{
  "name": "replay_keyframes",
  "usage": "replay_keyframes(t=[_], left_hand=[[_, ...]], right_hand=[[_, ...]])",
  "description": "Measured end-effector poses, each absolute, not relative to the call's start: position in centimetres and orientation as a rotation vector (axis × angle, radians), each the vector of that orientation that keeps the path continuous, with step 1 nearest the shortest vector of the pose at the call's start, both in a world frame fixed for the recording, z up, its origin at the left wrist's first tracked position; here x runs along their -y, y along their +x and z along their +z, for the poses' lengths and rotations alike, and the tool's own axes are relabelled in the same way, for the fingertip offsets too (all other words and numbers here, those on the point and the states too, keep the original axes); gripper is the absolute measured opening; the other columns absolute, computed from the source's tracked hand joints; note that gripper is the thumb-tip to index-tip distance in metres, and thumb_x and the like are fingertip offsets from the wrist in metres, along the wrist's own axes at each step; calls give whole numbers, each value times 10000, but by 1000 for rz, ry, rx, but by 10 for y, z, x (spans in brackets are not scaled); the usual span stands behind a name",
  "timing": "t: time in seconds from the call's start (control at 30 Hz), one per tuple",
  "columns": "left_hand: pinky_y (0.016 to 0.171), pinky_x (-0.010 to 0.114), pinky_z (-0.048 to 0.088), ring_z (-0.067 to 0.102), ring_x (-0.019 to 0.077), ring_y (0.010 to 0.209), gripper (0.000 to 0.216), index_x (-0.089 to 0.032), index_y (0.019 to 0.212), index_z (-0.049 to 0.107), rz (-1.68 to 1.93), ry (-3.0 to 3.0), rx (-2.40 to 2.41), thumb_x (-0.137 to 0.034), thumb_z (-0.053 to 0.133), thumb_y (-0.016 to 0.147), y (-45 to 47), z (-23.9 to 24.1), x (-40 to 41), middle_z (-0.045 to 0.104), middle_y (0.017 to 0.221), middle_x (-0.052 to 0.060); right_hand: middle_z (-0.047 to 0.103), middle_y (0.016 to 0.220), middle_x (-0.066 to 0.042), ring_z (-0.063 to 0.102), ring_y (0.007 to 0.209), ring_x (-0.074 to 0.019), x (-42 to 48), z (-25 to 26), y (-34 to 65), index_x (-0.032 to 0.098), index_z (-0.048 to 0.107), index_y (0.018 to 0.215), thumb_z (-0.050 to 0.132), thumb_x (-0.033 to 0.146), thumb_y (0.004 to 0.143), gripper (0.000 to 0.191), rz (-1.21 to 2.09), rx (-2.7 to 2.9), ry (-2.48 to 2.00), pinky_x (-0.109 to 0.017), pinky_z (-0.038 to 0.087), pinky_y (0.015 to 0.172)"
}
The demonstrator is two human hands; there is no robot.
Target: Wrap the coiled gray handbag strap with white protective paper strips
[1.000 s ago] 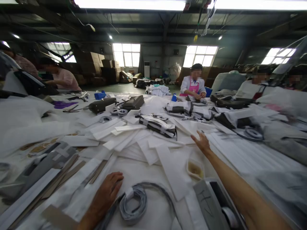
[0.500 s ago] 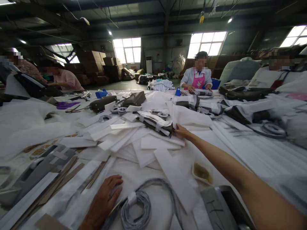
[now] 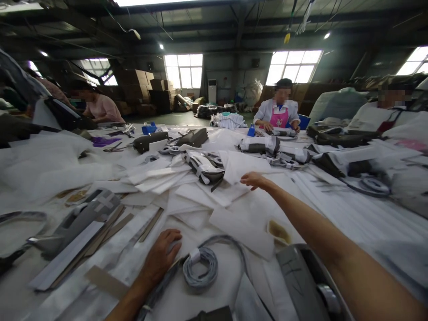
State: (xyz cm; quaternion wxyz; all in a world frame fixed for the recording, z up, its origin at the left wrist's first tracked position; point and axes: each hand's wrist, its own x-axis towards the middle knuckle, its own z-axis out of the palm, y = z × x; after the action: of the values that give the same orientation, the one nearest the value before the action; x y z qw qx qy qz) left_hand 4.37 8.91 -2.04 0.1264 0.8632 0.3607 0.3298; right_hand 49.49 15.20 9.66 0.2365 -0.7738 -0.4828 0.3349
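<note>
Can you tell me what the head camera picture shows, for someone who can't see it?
A person's right hand reaches over white fabric sheets on a crowded work table, fingers spread. Their left hand rests flat beside a coiled grey strap. Other people work across the table.

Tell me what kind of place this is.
Most likely a factory packing or assembly floor: a long shared table strewn with white wrapping sheets and partly wrapped dark bags, seated workers around it, stacked cardboard boxes behind.
</note>
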Motion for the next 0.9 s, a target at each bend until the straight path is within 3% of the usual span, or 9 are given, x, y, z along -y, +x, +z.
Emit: replay_keyframes(t=[0.1, 0.2, 0.43, 0.53, 0.7, 0.9], left_hand=[[901, 410, 564, 648, 239, 1013, 153, -224, 957, 666, 961, 2476, -1045, -273, 546, 876, 45, -19, -89, 685, 1053, 79], [907, 411, 552, 641, 236, 1011, 144, -221, 951, 661, 954, 2453, -1033, -241, 548, 864, 47, -19, -88, 681, 1047, 74], [926, 408, 526, 624, 232, 1019, 132, -219, 934, 645, 956, 2412, -1034, -196, 545, 850, 49, -20, -87, 671, 1044, 69], [929, 405, 517, 619, 231, 1014, 131, -210, 923, 641, 951, 2393, -1030, -193, 535, 848, 50, -18, -86, 669, 1028, 76], [936, 411, 501, 615, 235, 1008, 128, -196, 900, 641, 924, 2340, -1035, -214, 528, 842, 52, -13, -84, 669, 1018, 87], [928, 417, 497, 614, 245, 990, 134, -194, 880, 646, 944, 2331, -1007, -215, 526, 824, 52, -15, -88, 674, 997, 96]], right_hand=[[686, 974, -171, 671, 935, -314, -119, 100, 532, 116, 675, 960, 781, 379, 741, 358, 868, 1168, -2294, -424, 601, 695], [667, 860, -211, 690, 807, -361, -88, 92, 548, 77, 643, 857, 851, 401, 653, 436, 868, 1020, -2457, -482, 590, 560], [636, 617, -75, 687, 601, -271, -94, 56, 498, 117, 637, 820, 866, 304, 644, 345, 889, 1036, -2338, -362, 590, 521], [668, 712, -65, 690, 632, -228, -112, 52, 468, 125, 640, 949, 846, 277, 669, 380, 856, 1071, -2222, -325, 600, 559], [696, 1038, -134, 702, 848, -207, -109, 66, 451, 119, 593, 1182, 780, 275, 748, 498, 870, 1167, -2118, -287, 606, 686], [635, 1261, -181, 593, 1146, -392, -48, 99, 484, 168, 672, 1120, 886, 352, 581, 609, 927, 1253, -2457, -499, 548, 858]])
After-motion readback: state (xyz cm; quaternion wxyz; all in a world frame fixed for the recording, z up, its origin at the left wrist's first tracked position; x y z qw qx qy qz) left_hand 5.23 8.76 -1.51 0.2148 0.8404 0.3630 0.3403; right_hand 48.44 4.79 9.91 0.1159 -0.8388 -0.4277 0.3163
